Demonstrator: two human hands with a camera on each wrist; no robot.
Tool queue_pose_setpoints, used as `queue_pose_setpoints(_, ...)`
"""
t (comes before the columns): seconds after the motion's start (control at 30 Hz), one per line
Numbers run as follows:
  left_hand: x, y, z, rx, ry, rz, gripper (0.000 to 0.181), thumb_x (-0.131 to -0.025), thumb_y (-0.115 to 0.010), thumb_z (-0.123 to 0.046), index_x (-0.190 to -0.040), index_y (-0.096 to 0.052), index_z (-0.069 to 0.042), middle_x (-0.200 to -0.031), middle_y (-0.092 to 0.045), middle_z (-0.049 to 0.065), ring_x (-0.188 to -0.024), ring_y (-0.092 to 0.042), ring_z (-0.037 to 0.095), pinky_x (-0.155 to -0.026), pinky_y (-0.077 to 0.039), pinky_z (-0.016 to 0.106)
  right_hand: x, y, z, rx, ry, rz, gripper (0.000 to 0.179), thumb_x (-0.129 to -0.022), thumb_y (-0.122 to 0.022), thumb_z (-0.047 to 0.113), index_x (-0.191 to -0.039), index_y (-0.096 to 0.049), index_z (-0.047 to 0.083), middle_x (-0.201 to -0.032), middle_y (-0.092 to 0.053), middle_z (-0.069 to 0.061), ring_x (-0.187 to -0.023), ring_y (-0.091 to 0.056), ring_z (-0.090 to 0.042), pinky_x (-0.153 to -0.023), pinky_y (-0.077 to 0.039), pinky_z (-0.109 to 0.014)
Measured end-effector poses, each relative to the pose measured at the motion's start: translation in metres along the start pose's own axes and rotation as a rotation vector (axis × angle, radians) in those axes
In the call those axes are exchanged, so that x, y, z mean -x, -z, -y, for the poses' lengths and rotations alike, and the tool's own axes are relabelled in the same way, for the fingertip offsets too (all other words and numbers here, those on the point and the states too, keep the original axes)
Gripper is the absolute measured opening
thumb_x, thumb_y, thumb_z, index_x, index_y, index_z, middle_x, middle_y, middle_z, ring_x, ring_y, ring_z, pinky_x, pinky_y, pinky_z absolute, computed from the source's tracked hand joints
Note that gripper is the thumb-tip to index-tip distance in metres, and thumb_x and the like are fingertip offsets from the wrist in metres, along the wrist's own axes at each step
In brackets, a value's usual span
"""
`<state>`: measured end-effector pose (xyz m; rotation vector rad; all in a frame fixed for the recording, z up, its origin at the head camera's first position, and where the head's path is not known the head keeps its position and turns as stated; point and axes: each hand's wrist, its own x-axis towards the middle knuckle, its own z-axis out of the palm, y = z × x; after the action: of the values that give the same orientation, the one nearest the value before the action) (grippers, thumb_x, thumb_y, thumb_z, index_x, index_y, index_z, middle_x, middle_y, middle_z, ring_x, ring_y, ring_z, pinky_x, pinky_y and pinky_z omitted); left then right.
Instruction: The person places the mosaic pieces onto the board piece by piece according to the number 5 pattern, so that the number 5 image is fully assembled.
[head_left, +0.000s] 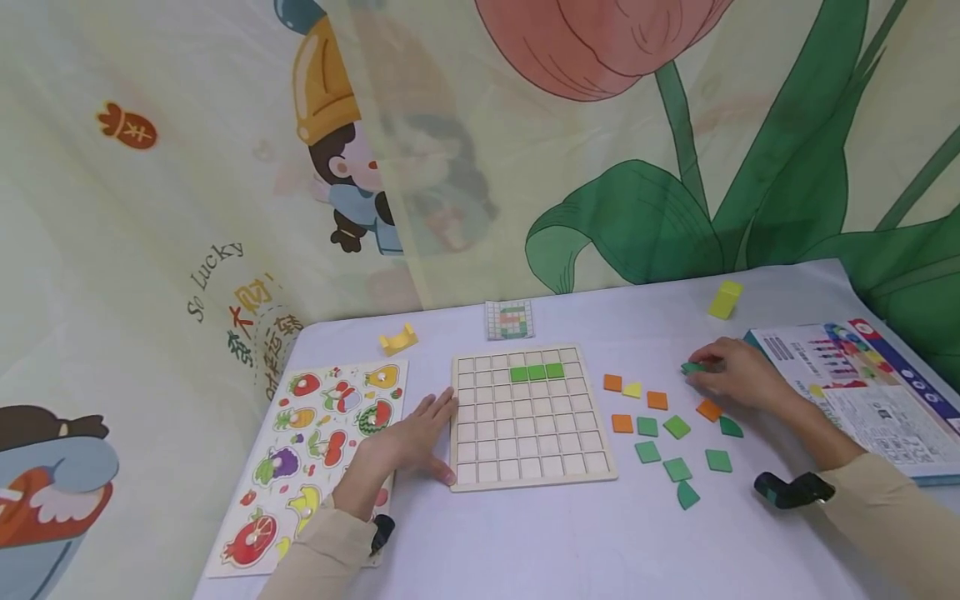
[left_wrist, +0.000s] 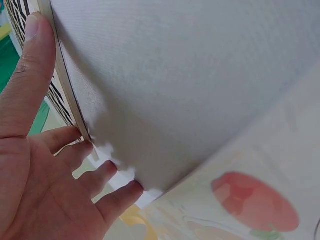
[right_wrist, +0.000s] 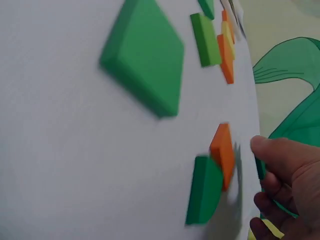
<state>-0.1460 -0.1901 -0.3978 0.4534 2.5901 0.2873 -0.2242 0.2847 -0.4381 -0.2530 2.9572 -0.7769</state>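
Observation:
My left hand (head_left: 405, 437) lies along the left edge of a wooden grid board (head_left: 609, 477), fingers extended. In the left wrist view its thumb (left_wrist: 31, 75) and fingertips touch the board's side. Three light green square tiles (head_left: 537, 372) sit in a row in the board's upper cells. Over at the right, my right hand (head_left: 738, 375) pinches a small dark green piece (head_left: 692, 367) between thumb and fingers, mostly covered by them. Just below that hand lie an orange square tile (head_left: 708, 409) and a dark green rounded piece (head_left: 731, 427).
Several green tiles (head_left: 677, 470), orange tiles (head_left: 622, 423) and a yellow piece (head_left: 632, 390) lie right of the board. A fruit picture board (head_left: 352, 492) is at left, a pattern card (head_left: 509, 320) behind, a box (head_left: 862, 400) at right. Yellow blocks (head_left: 725, 300) stand at the back.

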Motion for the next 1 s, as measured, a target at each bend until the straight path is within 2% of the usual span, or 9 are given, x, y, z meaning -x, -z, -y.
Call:
queue_pose_setpoints(0.17, 0.001, 0.000, 0.002, 0.009, 0.014, -0.002, 0.113, -0.070, -0.084, -0.038, -0.156, -0.017, -0.009, -0.165, -0.005, 0.006, -0.151, -0.009, 0.034, -0.117, -0.029, 0.052, -0.012, -0.007, 0.027, -0.106, 0.039, -0.031, 0.033, -0.088, -0.070, 0.019, -0.116, -0.064, 0.004, -0.112, -0.058, -0.016, -0.099, -0.057, -0.031, -0.086, -0.056, -0.044)
queue_pose_setpoints(0.3, 0.001, 0.000, 0.001, 0.020, 0.014, 0.004, 0.113, -0.070, -0.084, -0.038, -0.156, -0.017, -0.009, -0.165, -0.005, 0.005, -0.151, -0.008, 0.034, -0.117, -0.028, 0.052, -0.022, -0.017, 0.057, -0.204, 0.079, -0.032, 0.031, -0.088, -0.069, 0.013, -0.116, -0.062, 0.004, -0.113, -0.056, -0.014, -0.099, -0.057, -0.029, -0.090, -0.055, -0.042)
queue_pose_setpoints(0.57, -0.002, -0.001, 0.000, 0.002, 0.014, 0.002, 0.111, -0.071, -0.084, -0.040, -0.155, -0.018, -0.009, -0.165, -0.006, 0.006, -0.151, -0.009, 0.034, -0.116, -0.029, 0.053, -0.044, -0.041, 0.110, -0.379, 0.100, 0.058, 0.029, -0.090, -0.068, 0.012, -0.118, -0.061, 0.007, -0.113, -0.064, -0.012, -0.099, -0.059, -0.024, -0.084, -0.054, -0.025)
queue_pose_setpoints(0.7, -0.001, 0.000, 0.000, 0.001, 0.022, 0.001, 0.111, -0.071, -0.084, -0.039, -0.155, -0.018, -0.011, -0.165, -0.006, 0.004, -0.152, -0.009, 0.032, -0.117, -0.029, 0.052, -0.051, -0.053, 0.135, -0.429, 0.095, 0.078, 0.035, -0.089, -0.069, 0.016, -0.122, -0.060, 0.007, -0.109, -0.066, -0.011, -0.098, -0.061, -0.023, -0.083, -0.054, -0.029)
queue_pose_setpoints(0.8, 0.000, -0.001, -0.001, 0.004, 0.024, 0.004, 0.110, -0.071, -0.084, -0.038, -0.156, -0.018, -0.011, -0.165, -0.006, 0.003, -0.152, -0.009, 0.032, -0.117, -0.028, 0.052, -0.055, -0.063, 0.150, -0.450, 0.102, 0.094, 0.032, -0.088, -0.071, 0.020, -0.116, -0.063, 0.007, -0.103, -0.067, -0.009, -0.093, -0.062, -0.021, -0.081, -0.054, -0.029)
queue_pose_setpoints(1.0, 0.001, 0.000, -0.001, 0.003, 0.036, 0.007, 0.110, -0.071, -0.084, -0.039, -0.156, -0.018, -0.013, -0.165, -0.005, 0.002, -0.152, -0.008, 0.030, -0.117, -0.029, 0.052, -0.061, -0.081, 0.170, -0.460, 0.168, 0.120, 0.031, -0.085, -0.075, 0.021, -0.112, -0.066, 0.009, -0.090, -0.070, -0.005, -0.080, -0.062, -0.016, -0.074, -0.051, -0.027)
